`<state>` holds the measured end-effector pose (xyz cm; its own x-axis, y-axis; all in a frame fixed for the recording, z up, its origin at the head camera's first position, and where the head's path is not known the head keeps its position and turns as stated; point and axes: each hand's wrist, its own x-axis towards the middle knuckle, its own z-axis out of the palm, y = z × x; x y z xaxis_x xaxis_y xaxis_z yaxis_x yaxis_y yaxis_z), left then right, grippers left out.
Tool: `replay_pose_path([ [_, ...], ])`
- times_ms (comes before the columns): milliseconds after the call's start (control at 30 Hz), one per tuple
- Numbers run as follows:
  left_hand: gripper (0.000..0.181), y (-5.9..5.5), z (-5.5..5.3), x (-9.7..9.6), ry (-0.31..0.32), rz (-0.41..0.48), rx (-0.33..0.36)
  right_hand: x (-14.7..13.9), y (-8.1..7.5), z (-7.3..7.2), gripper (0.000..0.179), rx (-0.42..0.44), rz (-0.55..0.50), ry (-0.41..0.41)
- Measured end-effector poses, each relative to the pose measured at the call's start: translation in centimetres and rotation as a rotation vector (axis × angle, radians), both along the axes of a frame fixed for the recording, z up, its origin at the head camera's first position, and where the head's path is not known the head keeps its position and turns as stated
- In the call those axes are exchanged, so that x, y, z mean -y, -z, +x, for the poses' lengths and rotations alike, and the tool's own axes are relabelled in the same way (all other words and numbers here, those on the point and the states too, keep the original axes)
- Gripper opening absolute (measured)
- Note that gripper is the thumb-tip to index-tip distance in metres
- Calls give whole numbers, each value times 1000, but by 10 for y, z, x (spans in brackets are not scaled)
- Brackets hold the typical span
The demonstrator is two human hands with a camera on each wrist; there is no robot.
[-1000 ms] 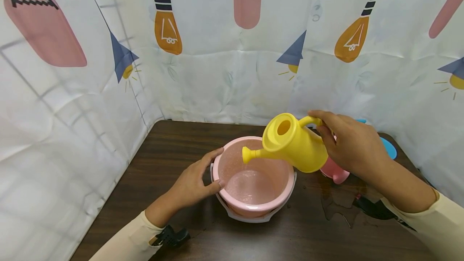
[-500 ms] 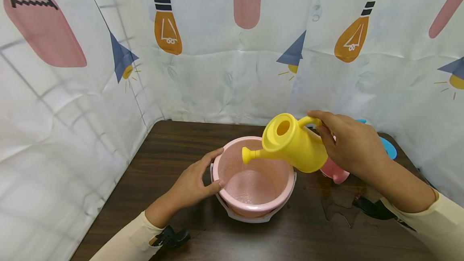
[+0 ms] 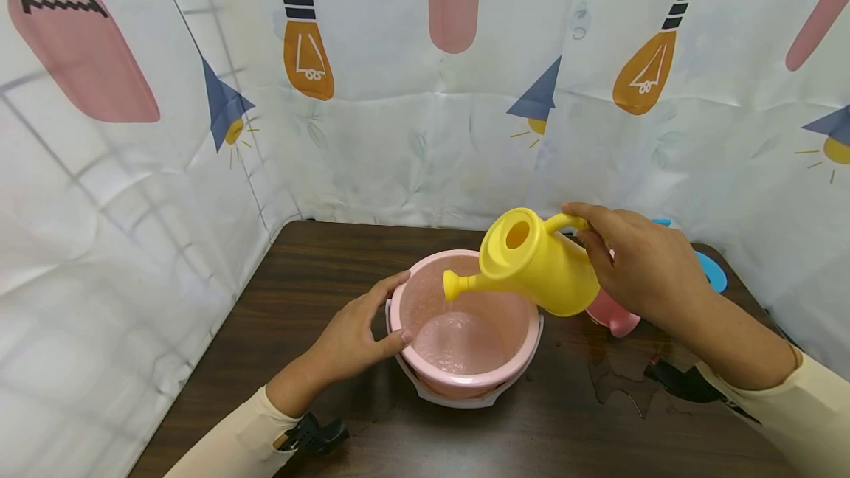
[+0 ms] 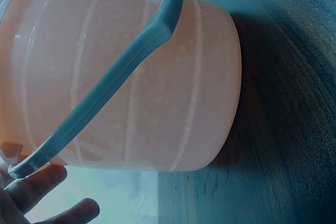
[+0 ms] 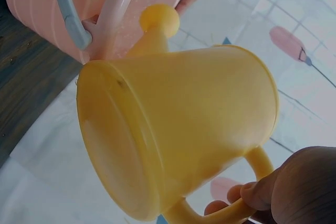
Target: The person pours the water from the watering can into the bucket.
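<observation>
A yellow watering can (image 3: 541, 264) is tilted over a pink bucket (image 3: 465, 382), its spout head above the opening. Its looped handle is gripped by my right hand (image 3: 640, 257); the fingers (image 5: 257, 195) also show on it in the right wrist view. Fine drops fall below the spout, and the bucket's bottom glistens wet. On the bucket's left side, my left hand (image 3: 355, 334) holds the rim, thumb over the edge. The left wrist view has the bucket wall (image 4: 115, 77) with its folded-down handle (image 4: 115, 72), and two fingertips (image 4: 81, 211) beside it.
Behind my right hand, a pink object (image 3: 614, 313) and a blue one (image 3: 712, 271) are partly hidden. Spilled water (image 3: 620, 386) lies on the dark wooden table (image 3: 319, 264) at the right. A printed white curtain (image 3: 412, 146) stands close behind and at the sides.
Both hands, the watering can and the bucket stay nearly still. The glints on the wet bucket bottom shift.
</observation>
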<state>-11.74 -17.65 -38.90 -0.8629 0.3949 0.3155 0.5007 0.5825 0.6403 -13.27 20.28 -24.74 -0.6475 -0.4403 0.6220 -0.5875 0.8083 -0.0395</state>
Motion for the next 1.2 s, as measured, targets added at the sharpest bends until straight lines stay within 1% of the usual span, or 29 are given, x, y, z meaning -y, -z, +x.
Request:
replay_pose_path([
  [200,81,0,0,0,0,2,3,1,-1,0,40,15,1,9],
  [567,81,0,0,-1,3,2,-2,1,0,1,43,-7,4,-3],
  [933,81,0,0,-1,-15,-16,9,3,0,1,44,-19,3,-5],
  [1200,81,-1,1,-1,-14,-19,2,5,0,1,45,-35,0,-8],
])
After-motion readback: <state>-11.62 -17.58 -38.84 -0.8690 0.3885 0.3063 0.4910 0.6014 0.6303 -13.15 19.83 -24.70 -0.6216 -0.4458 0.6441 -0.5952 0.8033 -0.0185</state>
